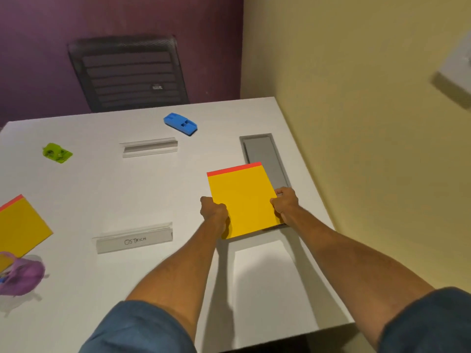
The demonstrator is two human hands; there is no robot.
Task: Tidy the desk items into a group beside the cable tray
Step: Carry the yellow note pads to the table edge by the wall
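By the cable tray (pixel 265 159), notepad (pixel 242 200), perhaps aloft, in both hands (pixel 214 210) (pixel 285 202)

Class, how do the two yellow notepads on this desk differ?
The held notepad is gripped by left hand and right hand beside the cable tray; the left notepad lies untouched, far from it. The held notepad sits nearly square; the left notepad is skewed and cropped. Both: yellow, red-topped.

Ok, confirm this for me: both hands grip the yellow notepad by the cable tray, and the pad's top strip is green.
One detail is wrong. In the head view the left hand and right hand do grip the yellow notepad by the cable tray, but its top strip is red-orange, not green.
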